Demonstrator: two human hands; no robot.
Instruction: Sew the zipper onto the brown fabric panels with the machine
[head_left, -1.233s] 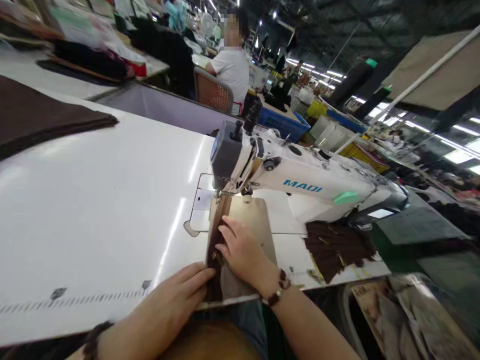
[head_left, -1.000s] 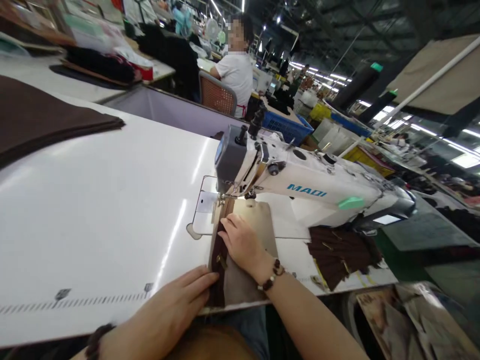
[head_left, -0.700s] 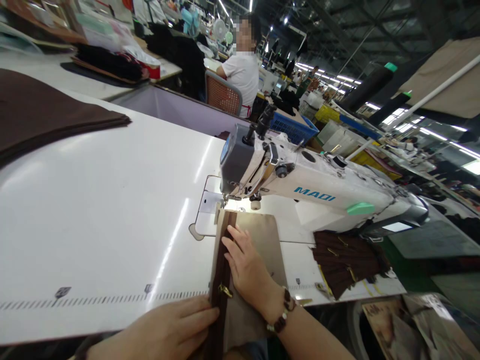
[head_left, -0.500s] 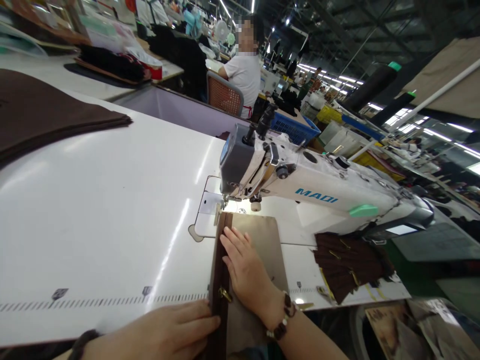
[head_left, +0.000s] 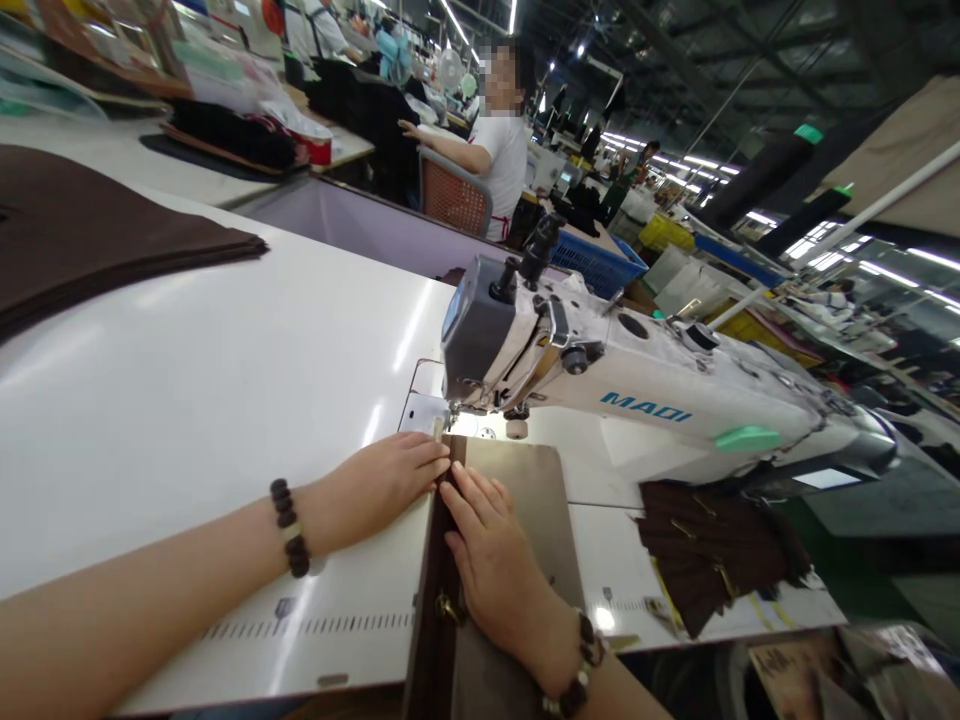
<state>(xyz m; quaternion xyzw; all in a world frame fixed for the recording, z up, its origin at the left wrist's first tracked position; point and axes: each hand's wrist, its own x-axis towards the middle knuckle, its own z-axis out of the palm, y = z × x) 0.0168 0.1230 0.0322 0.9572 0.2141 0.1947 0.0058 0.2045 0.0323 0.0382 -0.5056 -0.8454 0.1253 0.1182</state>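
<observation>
L. hand (head_left: pixel 390 478) (half-curled, grip unclear) & R. hand (head_left: pixel 506 575) (flat, gripless) touched brown strip (head_left: pixel 429 640): prob. soft, light; edges held best.

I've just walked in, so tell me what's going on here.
A person has both hands at a white sewing machine. The left hand touches the far end of a brown strip with a gold-coloured pull, close to the machine; the right hand lies over the strip and a tan panel. More brown pieces lie to the right on the white table.
</observation>
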